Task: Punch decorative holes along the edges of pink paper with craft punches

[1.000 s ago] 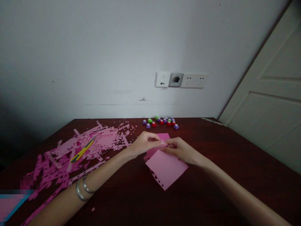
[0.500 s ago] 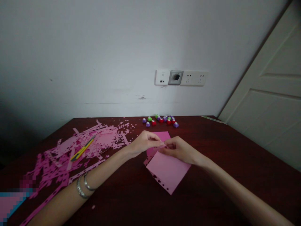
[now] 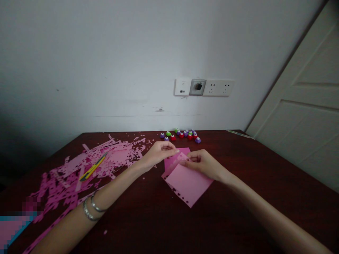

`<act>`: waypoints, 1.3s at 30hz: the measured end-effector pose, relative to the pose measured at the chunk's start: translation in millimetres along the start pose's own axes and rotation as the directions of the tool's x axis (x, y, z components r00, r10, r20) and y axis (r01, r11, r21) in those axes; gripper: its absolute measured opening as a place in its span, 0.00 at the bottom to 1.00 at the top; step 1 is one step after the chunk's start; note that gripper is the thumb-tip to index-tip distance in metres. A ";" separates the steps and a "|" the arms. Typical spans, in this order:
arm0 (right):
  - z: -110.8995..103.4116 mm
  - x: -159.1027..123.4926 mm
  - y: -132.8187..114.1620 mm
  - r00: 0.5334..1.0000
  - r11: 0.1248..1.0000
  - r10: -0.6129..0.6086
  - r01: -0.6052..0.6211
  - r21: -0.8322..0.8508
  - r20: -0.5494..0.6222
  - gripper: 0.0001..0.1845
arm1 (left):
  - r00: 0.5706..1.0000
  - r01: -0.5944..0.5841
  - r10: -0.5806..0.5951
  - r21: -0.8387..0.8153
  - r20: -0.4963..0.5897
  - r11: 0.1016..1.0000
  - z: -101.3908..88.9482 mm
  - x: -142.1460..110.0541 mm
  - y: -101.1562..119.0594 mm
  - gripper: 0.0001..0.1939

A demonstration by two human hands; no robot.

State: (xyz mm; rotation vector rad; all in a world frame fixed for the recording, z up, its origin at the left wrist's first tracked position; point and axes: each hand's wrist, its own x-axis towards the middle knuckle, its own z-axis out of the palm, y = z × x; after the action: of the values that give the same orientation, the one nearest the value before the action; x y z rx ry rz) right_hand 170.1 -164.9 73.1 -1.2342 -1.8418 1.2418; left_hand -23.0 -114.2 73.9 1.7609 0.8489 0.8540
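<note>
Pink card (image 3: pixel 191 183) sits diagonally in the right grip (image 3: pixel 203 163), corner pointing nearward.

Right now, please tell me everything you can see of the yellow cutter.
The yellow cutter is slim and looks plastic, with a dark stripe along its body and dark ends. It lies slantwise on the pink paper scraps, its narrow tip pointing away and to the right. No hand touches it. Whether the blade is out, I cannot tell.
</note>
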 end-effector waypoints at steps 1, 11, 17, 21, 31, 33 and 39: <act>-2.8 0.1 -0.7 0.999 1.000 0.017 -0.016 0.023 -0.040 0.20 | 0.998 -0.024 0.028 0.065 -0.060 0.998 -1.8 0.6 0.4 0.11; -14.9 6.8 5.2 0.950 0.999 0.001 0.016 0.052 -0.312 0.22 | 0.989 -0.143 0.128 0.303 0.070 0.942 -5.6 -5.5 4.4 0.11; -23.2 13.4 16.3 0.949 0.997 -0.002 0.024 0.068 -0.315 0.24 | 0.989 -0.145 0.138 0.234 0.048 0.961 -14.8 -6.0 13.7 0.10; -35.1 15.8 20.6 0.965 1.000 -0.001 0.004 0.010 -0.263 0.18 | 0.991 -0.127 0.130 0.152 -0.012 0.980 -28.6 -6.1 20.8 0.10; -38.3 1.5 2.7 0.992 0.942 0.003 0.039 0.332 -0.125 0.28 | 0.994 -0.002 0.006 0.037 -0.109 0.999 -43.4 -5.1 24.3 0.09; -40.3 -1.6 -0.7 0.990 0.949 -0.047 0.085 0.303 -0.133 0.27 | 0.996 0.005 -0.002 0.040 -0.088 0.999 -44.2 -4.2 23.0 0.09; -41.8 -4.0 -5.4 0.995 0.987 -0.034 0.048 0.155 -0.090 0.18 | 0.999 0.002 0.000 0.065 -0.032 0.998 -43.0 -4.4 22.8 0.08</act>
State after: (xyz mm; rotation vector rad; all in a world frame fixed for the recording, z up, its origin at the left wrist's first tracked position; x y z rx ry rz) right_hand 204.9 -153.7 94.4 -1.1402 -1.6653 1.2650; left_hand -57.7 -105.0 107.0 1.8072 0.9070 0.8651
